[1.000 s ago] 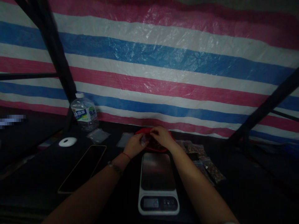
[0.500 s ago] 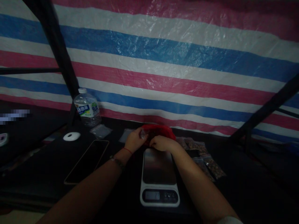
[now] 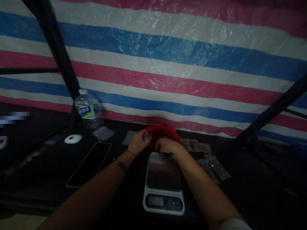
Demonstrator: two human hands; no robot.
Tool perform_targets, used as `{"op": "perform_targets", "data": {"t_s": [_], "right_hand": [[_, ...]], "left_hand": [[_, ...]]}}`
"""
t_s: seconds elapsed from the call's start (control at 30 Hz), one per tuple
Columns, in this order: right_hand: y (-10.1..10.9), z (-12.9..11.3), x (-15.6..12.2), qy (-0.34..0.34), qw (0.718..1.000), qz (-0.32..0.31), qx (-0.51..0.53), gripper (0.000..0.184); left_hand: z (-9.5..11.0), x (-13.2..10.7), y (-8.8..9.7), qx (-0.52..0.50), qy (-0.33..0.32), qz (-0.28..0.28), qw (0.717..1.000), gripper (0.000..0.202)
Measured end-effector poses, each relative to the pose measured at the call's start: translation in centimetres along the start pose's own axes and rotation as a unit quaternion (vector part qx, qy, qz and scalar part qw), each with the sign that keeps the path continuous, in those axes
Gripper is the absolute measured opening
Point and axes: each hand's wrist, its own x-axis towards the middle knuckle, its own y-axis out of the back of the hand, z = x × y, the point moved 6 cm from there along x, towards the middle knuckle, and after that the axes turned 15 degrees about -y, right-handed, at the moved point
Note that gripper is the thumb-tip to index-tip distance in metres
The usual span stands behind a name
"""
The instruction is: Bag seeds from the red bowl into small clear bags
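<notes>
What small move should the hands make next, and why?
Probably bring the small clear bag in the left hand down onto the scale. Its plate is bare, and the right hand rests at the red bag just behind it.

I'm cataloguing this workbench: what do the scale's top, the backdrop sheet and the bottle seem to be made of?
The scale top looks like brushed metal: it has a dull grey sheen, set in a white, probably plastic, body. The backdrop sheet looks like woven plastic tarpaulin: it is glossy and crinkled. The bottle is clear plastic with a white cap.
</notes>
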Motion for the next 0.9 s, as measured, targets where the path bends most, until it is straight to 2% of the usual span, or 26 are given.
{"op": "perform_targets", "data": {"t_s": [0.1, 0.17, 0.23, 0.33, 0.4, 0.53, 0.6, 0.67, 0.73, 0.8, 0.9], "right_hand": [[0.3, 0.0, -0.1, 0.002, 1.000, 0.010, -0.002, 0.033], [1.3, 0.2, -0.3, 0.015, 0.999, 0.039, 0.019, 0.029], [3.0, 0.5, -0.5, 0.027, 0.990, 0.117, 0.073, 0.025], [5.5, 0.9, -1.1, 0.043, 0.947, 0.266, 0.175, 0.020], [6.0, 0.6, -1.1, 0.057, 0.929, 0.299, 0.209, 0.018], [6.5, 0.0, -1.6, 0.057, 0.935, 0.285, 0.204, 0.020], [7.0, -0.1, -3.3, 0.058, 0.935, 0.293, 0.192, 0.023], [6.3, -0.9, -5.6, 0.088, 0.952, 0.245, 0.162, 0.031], [4.2, -1.6, -8.2, 0.102, 0.971, 0.180, 0.119, 0.063], [1.2, -2.1, -10.5, 0.103, 0.985, 0.118, 0.068, 0.094], [-3.3, -1.9, -12.1, 0.075, 0.997, 0.025, 0.017, 0.113]], "left_hand": [[0.0, 0.0, 0.1, 0.000, -0.003, 0.005, 1.000, 0.035], [0.2, 0.0, 0.1, -0.004, -0.019, 0.002, 1.000, 0.034], [0.5, 0.1, 0.0, -0.012, -0.042, -0.007, 0.999, 0.034], [0.9, 0.1, -0.3, -0.022, -0.064, -0.025, 0.997, 0.033], [1.3, 0.1, -0.4, -0.030, -0.077, -0.035, 0.996, 0.031], [1.5, 0.1, -0.4, -0.042, -0.076, -0.030, 0.996, 0.033], [1.2, 0.0, -0.1, -0.045, -0.052, -0.019, 0.997, 0.037], [1.0, -0.1, 0.1, -0.057, -0.037, -0.011, 0.998, 0.037], [0.8, -0.1, 0.3, -0.068, -0.027, 0.007, 0.997, 0.036], [0.4, -0.1, 0.8, -0.065, -0.013, 0.044, 0.997, 0.036], [-0.1, -0.1, 1.6, -0.052, 0.004, 0.105, 0.993, 0.038]]}}
